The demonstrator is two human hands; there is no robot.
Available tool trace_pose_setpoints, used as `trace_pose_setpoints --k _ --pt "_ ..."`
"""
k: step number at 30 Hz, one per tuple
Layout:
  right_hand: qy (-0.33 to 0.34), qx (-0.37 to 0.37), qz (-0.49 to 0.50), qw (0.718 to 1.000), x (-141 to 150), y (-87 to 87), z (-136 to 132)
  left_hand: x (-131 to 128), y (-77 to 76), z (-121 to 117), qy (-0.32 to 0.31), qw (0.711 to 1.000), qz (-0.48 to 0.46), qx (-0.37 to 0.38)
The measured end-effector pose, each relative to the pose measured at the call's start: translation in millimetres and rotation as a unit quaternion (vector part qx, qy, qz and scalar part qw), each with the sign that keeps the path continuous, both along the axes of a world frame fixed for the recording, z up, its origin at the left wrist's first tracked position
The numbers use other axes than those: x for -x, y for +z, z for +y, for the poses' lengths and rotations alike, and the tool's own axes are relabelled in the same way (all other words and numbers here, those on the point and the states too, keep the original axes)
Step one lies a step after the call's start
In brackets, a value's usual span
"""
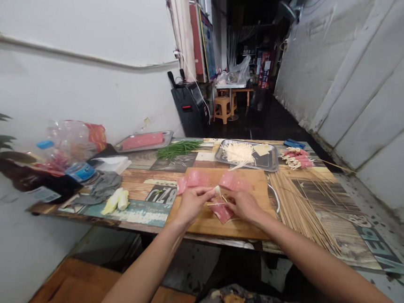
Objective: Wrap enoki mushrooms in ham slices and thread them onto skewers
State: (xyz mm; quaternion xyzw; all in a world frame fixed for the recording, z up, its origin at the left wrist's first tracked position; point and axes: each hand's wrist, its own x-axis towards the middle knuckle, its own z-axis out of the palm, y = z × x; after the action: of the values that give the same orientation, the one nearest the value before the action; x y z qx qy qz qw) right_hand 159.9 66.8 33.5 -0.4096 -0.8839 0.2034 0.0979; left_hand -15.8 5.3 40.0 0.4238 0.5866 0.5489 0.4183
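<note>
Pink meat (222,213): on board (204,225), between both hands, just nearside of fingertips. Left hand (194,202) pinched nearly closed on pale strip (217,191). Right hand (245,205) half-curled at meat's edge; can't tell its grip.

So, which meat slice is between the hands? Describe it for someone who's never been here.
On the table, find the wooden board at the front edge. The slice lies there between the left hand and right hand. It is darker and closer to the person than the paler slices behind.
</note>
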Motion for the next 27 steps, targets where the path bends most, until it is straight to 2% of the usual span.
trace_pose_setpoints --k 3,7,10,13,15,17,21,24,27 --pt "0.002 -0.022 -0.056 0.998 8.8 2.2 -2.1 6.5 -8.6 -2.6 0.028 0.996 -0.083 0.028" --pt "0.005 -0.017 -0.085 0.996 13.9 6.3 2.8 15.0 -11.7 -7.0 0.04 0.988 -0.14 0.046" --pt "0.004 -0.015 -0.031 0.999 7.8 7.1 15.1 20.3 -12.9 -9.2 0.053 0.975 -0.205 0.07" --pt "-0.018 0.039 0.053 0.998 -5.7 12.7 28.9 21.1 -15.3 -7.9 0.065 0.961 -0.253 0.093" --pt "-0.016 0.093 0.097 0.991 -15.8 19.3 34.5 16.9 -15.5 -4.6 0.075 0.961 -0.256 0.079" --pt "0.008 0.125 0.118 0.985 -24.0 26.7 35.3 9.0 -13.1 0.1 0.085 0.97 -0.226 0.033" --pt "0.079 0.092 0.075 0.99 -29.7 42.9 24.1 -11.2 -2.8 10.2 0.08 0.988 -0.115 -0.065" --pt "0.103 0.072 0.028 0.992 -27.4 55.0 13.5 -25.8 2.5 15.5 0.055 0.991 -0.108 -0.06" --pt "0.07 0.04 0.04 0.996 -25.3 60.3 9.9 -40.0 4.5 17.8 0.034 0.985 -0.165 -0.024"
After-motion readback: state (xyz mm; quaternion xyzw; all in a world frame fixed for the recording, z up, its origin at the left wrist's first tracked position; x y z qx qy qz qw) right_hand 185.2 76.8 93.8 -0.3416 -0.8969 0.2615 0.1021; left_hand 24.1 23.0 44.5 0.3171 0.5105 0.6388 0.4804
